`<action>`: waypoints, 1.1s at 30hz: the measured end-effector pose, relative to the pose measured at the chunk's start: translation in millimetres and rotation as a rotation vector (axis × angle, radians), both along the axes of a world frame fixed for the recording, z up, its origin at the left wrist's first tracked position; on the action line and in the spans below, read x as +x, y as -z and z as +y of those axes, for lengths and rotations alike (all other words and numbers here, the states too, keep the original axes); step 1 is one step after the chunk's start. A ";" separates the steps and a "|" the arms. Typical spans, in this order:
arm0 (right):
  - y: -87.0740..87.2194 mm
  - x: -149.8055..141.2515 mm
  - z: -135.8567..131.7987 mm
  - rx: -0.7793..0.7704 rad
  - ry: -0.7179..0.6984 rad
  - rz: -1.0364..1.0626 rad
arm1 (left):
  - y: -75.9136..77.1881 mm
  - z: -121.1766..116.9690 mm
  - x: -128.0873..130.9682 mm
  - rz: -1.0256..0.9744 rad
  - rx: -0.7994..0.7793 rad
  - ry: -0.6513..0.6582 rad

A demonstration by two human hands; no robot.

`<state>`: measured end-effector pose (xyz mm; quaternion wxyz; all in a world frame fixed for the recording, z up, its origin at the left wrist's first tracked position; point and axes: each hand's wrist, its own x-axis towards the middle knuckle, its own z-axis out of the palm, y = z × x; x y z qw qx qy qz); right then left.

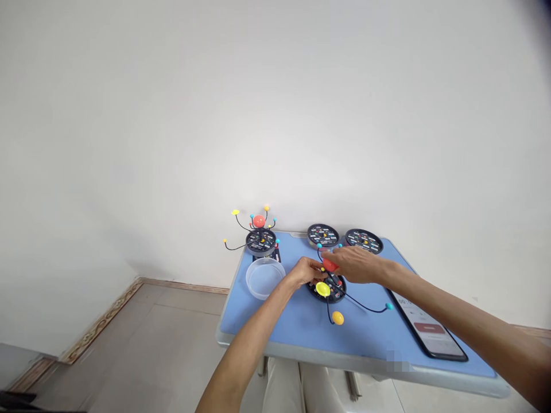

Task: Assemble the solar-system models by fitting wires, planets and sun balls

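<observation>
On the blue table a toy solar system model stands on its round black base (316, 293), between my two hands. Fingers and thumb of my right hand (355, 264) are closed on the red ball (330, 263) at its top. My left hand (306, 271) is closed on the model's left side, near a small yellow ball; the exact part it pinches is hidden. Thin black curved arms reach out from the centre, carrying a yellow ringed planet (322, 289), an orange ball (338, 318) and a teal ball (389, 306).
A similar assembled model (260, 241) stands at the back left, behind a clear round plastic lid (266, 278). Two round black discs (322, 235) with printed faces sit at the back by the wall. A phone (434, 332) lies at right, partly under my right forearm.
</observation>
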<state>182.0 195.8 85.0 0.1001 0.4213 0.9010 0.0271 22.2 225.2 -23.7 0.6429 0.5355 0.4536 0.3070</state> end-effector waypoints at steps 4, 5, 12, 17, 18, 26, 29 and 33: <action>-1.4 -3.7 -0.8 0.003 0.019 -0.063 | 0.5 0.3 0.5 0.013 0.006 -0.004; -2.0 -4.8 -1.0 0.006 0.027 -0.073 | 0.6 0.5 0.7 0.015 0.008 -0.003; -6.8 -8.7 -2.6 0.009 0.049 -0.098 | -1.2 0.9 2.6 0.028 0.005 -0.007; -9.0 -9.3 -3.0 -0.005 0.036 -0.106 | -4.6 -1.5 2.7 0.033 -0.001 -0.011; -8.9 -9.1 -2.9 -0.009 0.032 -0.109 | -5.2 -1.9 2.7 0.033 -0.002 -0.010; -10.7 -8.1 -4.6 0.007 0.059 -0.113 | -7.6 -3.4 5.8 0.029 0.005 -0.014; -13.3 -9.6 -5.7 0.017 0.069 -0.111 | -8.5 -4.3 5.8 0.030 0.011 -0.016; -14.5 -11.0 -5.4 0.019 0.054 -0.105 | -10.1 -6.4 3.6 0.040 0.014 -0.016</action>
